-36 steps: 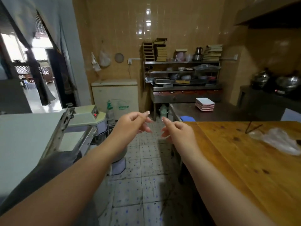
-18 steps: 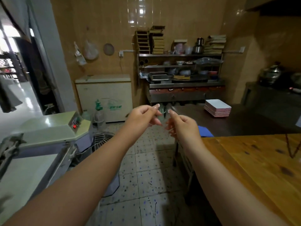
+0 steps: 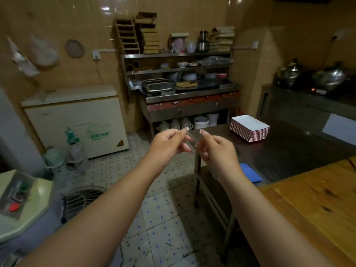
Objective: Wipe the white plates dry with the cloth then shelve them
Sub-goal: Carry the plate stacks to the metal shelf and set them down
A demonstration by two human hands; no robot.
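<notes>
**Hands raised, plates not yet touched**

Both hands are hovering in mid-air over the tiled floor, ahead of the body and short of the dark counter (image 3: 289,151). The left hand (image 3: 169,140) and the right hand (image 3: 213,149) are sitting close together, fingers curled, thumb and forefinger tips nearly meeting across a small gap. Something thin and clear may be stretching between them, but the blur is too strong to say; whether either hand is actually pinching anything, I cannot tell.

The plates (image 3: 249,128) are sitting in one neat stack on the counter, beyond and to the right of the hands, well apart from them. A blue cloth (image 3: 250,172) is lying flat on the near edge of the same counter, just beside the right forearm. The shelves (image 3: 179,74) are standing against the far wall, crowded with bowls and trays.

Judging from this, the work is sitting at its very start: no plate is being wiped and none is being carried. The next move is calling for one hand to drop to the cloth and gather it, and the other to reach for the top plate, lifting it cleanly off the stack without dragging those beneath.
</notes>
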